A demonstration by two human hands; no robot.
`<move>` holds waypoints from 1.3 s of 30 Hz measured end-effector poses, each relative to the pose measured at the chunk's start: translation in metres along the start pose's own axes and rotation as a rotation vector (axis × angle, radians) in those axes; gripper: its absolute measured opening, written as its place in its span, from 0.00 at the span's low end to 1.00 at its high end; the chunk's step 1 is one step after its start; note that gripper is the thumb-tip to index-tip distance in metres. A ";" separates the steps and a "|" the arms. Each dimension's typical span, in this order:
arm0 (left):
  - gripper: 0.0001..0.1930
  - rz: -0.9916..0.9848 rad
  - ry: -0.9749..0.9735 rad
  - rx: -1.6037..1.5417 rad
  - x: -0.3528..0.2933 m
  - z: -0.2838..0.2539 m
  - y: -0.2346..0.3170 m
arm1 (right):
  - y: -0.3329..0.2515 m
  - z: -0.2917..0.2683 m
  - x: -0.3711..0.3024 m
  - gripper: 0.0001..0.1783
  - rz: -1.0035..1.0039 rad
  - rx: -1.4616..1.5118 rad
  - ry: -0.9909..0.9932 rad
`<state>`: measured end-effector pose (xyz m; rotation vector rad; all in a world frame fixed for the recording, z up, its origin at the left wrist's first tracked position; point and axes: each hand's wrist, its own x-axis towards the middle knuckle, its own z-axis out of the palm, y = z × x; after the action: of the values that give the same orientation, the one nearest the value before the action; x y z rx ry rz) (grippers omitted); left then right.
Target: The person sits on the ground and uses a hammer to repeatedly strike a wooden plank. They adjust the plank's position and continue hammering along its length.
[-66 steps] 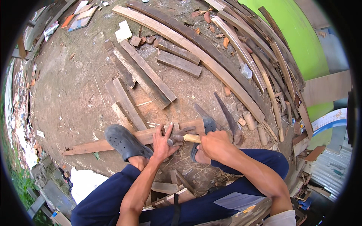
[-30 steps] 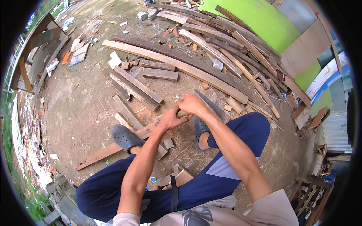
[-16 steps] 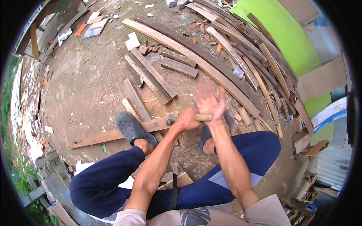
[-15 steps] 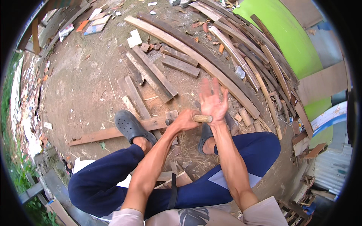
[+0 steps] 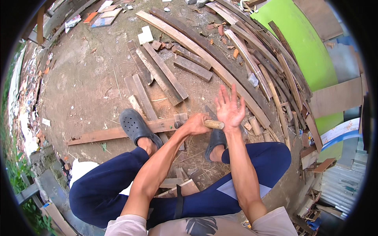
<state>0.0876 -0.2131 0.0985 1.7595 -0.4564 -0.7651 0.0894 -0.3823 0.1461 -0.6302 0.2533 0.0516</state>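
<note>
My left hand is closed around the wooden handle of a hammer. The handle's pale butt end sticks out on the right of the fist; a dark rounded knob, apparently the head, shows on the left. Beside that butt end, my right hand is open, palm up, its fingers spread and holding nothing. Its wrist is close to the handle; whether they touch I cannot tell. Under the left fist's side lies a long brown board, with my left clog over it. A small wood block sits at its right end.
Loose wood offcuts lie ahead on the dirt ground. A long curved-looking plank runs toward a lumber pile at right, beside a green panel. A thin grey blade-like piece lies behind my hands. Short offcuts lie between my legs.
My right hand has shifted slightly right, its fingers more clearly spread. The left fist keeps its grip on the hammer and has moved little. The view has tilted slightly.
</note>
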 end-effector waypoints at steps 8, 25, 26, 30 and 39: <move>0.13 -0.035 -0.141 0.110 -0.008 -0.011 -0.003 | 0.011 0.046 -0.009 0.34 -0.069 -0.073 0.078; 0.15 0.043 -0.087 0.082 0.000 -0.032 0.001 | 0.009 -0.011 0.016 0.33 -0.042 -0.036 -0.133; 0.16 0.032 -0.090 0.078 0.000 -0.032 0.002 | 0.009 -0.026 0.022 0.32 -0.044 -0.267 0.018; 0.15 0.028 -0.079 0.077 -0.003 -0.034 0.006 | 0.035 -0.096 0.048 0.28 0.305 -0.890 0.431; 0.09 0.066 -0.015 0.097 0.000 -0.037 -0.017 | 0.094 -0.148 0.157 0.39 0.381 -2.183 0.038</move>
<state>0.1118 -0.1819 0.0893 1.8200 -0.5676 -0.7203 0.1973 -0.3985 -0.0625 -2.7411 0.2749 0.7526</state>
